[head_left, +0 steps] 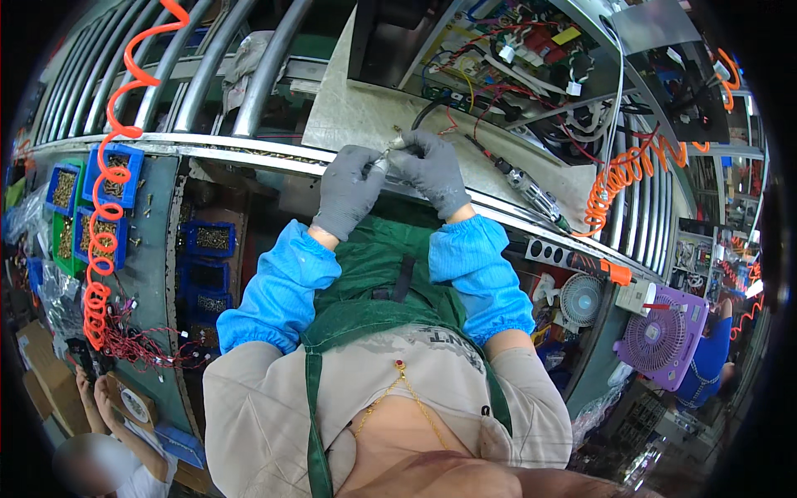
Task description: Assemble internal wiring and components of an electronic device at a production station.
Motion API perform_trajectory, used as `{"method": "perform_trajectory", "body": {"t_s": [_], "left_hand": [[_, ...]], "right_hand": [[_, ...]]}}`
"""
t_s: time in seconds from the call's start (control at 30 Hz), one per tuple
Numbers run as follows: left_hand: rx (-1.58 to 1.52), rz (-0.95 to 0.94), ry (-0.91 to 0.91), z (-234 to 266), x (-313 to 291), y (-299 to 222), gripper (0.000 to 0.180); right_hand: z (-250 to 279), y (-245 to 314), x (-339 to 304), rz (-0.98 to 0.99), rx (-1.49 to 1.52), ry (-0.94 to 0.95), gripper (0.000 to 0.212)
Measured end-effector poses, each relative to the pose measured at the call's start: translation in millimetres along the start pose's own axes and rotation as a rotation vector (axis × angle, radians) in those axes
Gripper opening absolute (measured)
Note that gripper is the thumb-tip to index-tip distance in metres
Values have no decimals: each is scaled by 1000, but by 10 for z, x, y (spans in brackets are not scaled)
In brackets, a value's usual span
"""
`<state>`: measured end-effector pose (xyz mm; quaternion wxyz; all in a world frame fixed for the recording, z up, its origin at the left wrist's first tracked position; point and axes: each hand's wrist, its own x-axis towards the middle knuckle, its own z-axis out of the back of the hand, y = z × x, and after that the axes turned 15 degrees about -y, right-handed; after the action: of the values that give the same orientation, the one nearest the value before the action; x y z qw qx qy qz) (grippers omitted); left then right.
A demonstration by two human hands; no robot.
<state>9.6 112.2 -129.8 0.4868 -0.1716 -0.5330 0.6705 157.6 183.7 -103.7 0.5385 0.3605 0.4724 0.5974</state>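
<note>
My left hand (349,189) and my right hand (433,172) meet in front of me, both in grey gloves with bare fingertips. Their thumbs and fingers pinch together at one spot. Whatever lies between the fingertips is too small to make out. Just beyond my right hand, a black cable (428,108) runs down from an open metal cabinet (494,83) packed with wires and circuit boards. Under the cabinet lies a pale board (347,112). To the right of my hands, a grey power screwdriver (531,192) rests along the board's near edge.
Metal rollers (199,75) extend beyond the bench. Orange coiled hoses hang at left (104,191) and right (614,187). Blue bins (116,178) hold screws at left, near a red wire bundle (149,344). A purple fan (664,336) stands right; another person (149,452) is lower left.
</note>
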Motion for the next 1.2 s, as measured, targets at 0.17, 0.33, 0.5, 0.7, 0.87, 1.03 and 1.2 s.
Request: {"method": "perform_trajectory", "body": {"t_s": [0.17, 0.33, 0.5, 0.7, 0.87, 1.03, 1.2], "left_hand": [[-195, 93, 194, -55, -25, -46, 16], [-545, 494, 424, -138, -30, -61, 19], [-434, 484, 354, -237, 46, -97, 25], [-553, 557, 309, -347, 26, -170, 24], [-469, 475, 296, -433, 69, -119, 24], [-410, 292, 336, -491, 291, -25, 23], [-139, -211, 363, -553, 470, -160, 21]], "right_hand": [[139, 15, -192, 24, -106, -81, 23], [288, -32, -273, -142, 178, -10, 22], [508, -84, -92, -138, 85, 74, 30], [439, -200, 259, -319, -309, -392, 33], [322, -696, 482, -86, -459, -547, 31], [518, -404, 260, 575, -517, -320, 24], [650, -203, 248, 518, -577, -108, 21]]}}
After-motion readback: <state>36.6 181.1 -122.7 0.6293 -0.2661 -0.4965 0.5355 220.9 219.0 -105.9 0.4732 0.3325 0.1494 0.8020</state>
